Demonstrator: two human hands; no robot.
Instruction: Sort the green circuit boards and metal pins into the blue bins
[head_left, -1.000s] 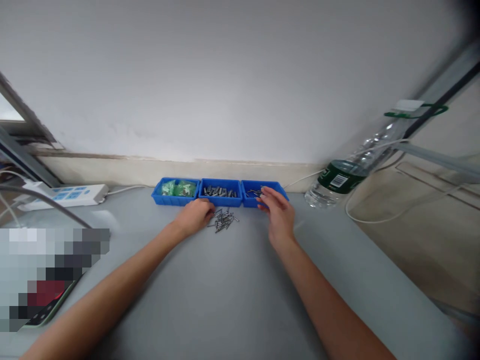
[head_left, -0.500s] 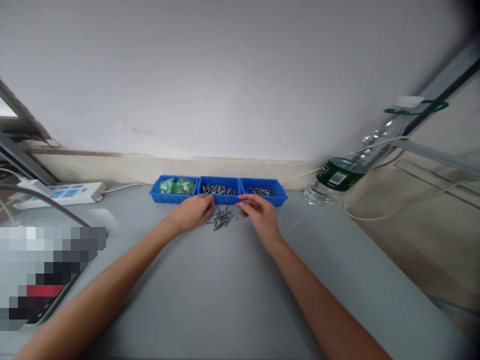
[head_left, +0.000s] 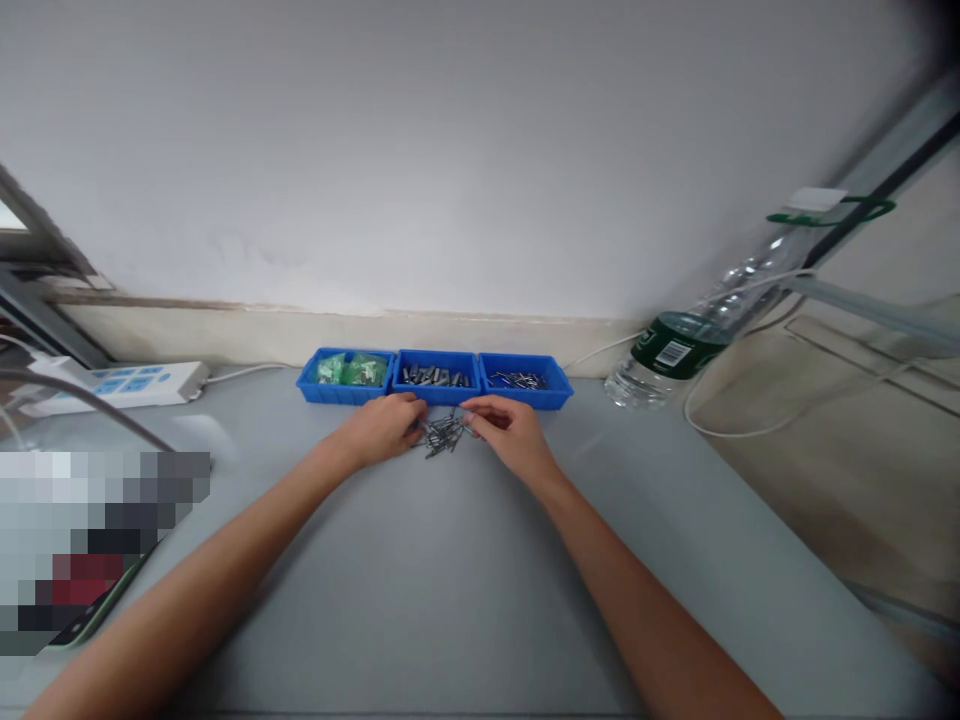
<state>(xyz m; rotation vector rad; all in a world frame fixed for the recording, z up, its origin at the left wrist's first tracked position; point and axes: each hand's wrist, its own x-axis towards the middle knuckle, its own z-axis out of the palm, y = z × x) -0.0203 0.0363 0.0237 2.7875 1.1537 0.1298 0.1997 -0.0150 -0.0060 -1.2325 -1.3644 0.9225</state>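
Note:
A small heap of thin metal pins [head_left: 444, 434] lies on the grey table between my two hands. My left hand [head_left: 386, 428] rests at the heap's left side, its fingers curled closed; what they hold, if anything, is hidden. At the right edge of the heap, my right hand [head_left: 504, 428] has thumb and forefinger drawn together in a pinch; a thin pin seems to be at the fingertips, too small to be sure of. Just behind the hands stand three joined blue bins: the middle bin [head_left: 436, 396] holds short metal cylinders, the right bin [head_left: 529, 400] thin metal pins.
Green-tinted plastic bags fill the left blue bin [head_left: 345, 394]. A white power strip [head_left: 150, 385] lies at the back left, with a grey cable in front. At the back right a large clear bottle [head_left: 679, 345] leans by the metal frame. A blurred-out device sits at left.
My right hand has moved slightly left, and its fingertips now reach the edge of the pin heap. My left hand has stayed almost in place. The view has shifted a little.

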